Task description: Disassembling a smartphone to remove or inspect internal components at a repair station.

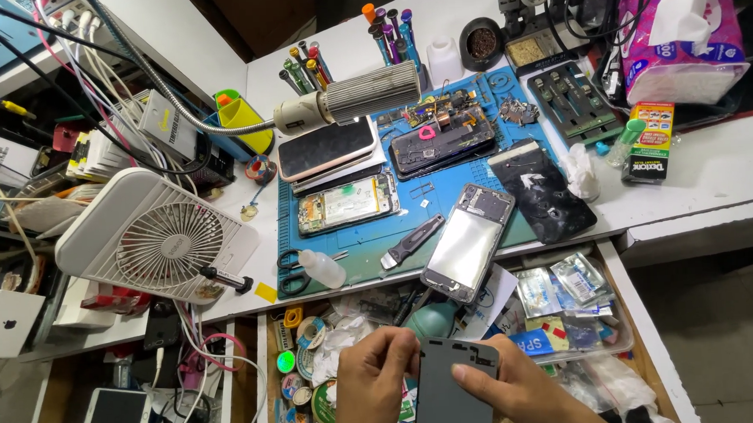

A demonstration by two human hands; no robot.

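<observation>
Now we have both hands low in the view, over the open drawer (645, 344), and between them sits a dark flat phone panel (452, 394), held upright-ish and facing us. Our left hand (375, 381) comes up from below with the fingers curled in; the thumb and forefinger close on the panel's left edge near its top corner. Our right hand (520, 391) lies across from the right, thumb (477, 373) pressed flat on the panel's face just under the top edge, the other fingers tucked behind where we cannot see them. So both hands are gripping the panel, neither one spread open. Both wrists angle inward, meeting at the panel.

Beneath the hands the drawer is packed: rolls of tape (314, 333) on the left, small clear packets (566, 284) on the right, a teal rounded thing (432, 319) just above the panel.

Up on the bench, the blue work mat (352, 238) carries an opened phone (347, 204), a silver phone frame (467, 241) hanging over the front edge, a dark-handled scraper (412, 241), a small squeeze bottle (321, 269) and a cracked black back cover (541, 192). A white desk fan (153, 238) stands off to the left, well apart from the hands.
</observation>
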